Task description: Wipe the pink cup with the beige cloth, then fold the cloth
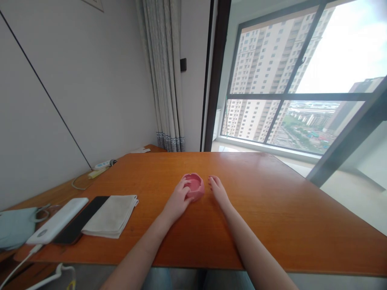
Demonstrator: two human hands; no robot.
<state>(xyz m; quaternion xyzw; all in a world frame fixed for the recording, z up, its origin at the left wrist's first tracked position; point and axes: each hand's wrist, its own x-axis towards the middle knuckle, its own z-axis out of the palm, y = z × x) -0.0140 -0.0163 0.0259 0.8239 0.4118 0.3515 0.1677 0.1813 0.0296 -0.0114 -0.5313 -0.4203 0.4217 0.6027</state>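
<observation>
A person's left hand (179,198) is clasped over the left rim of a pink faceted dish (198,194) on a wooden table (272,217), as the right hand (216,188) lies just beside it, fingers loosely bent and holding nothing. Seen from here, that one-sided grip could let the dish tip or slip if lifted.

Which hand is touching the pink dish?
The left hand: its fingers reach over the left side of the pink dish. The right hand is apart from it, with bare tabletop showing between.
</observation>
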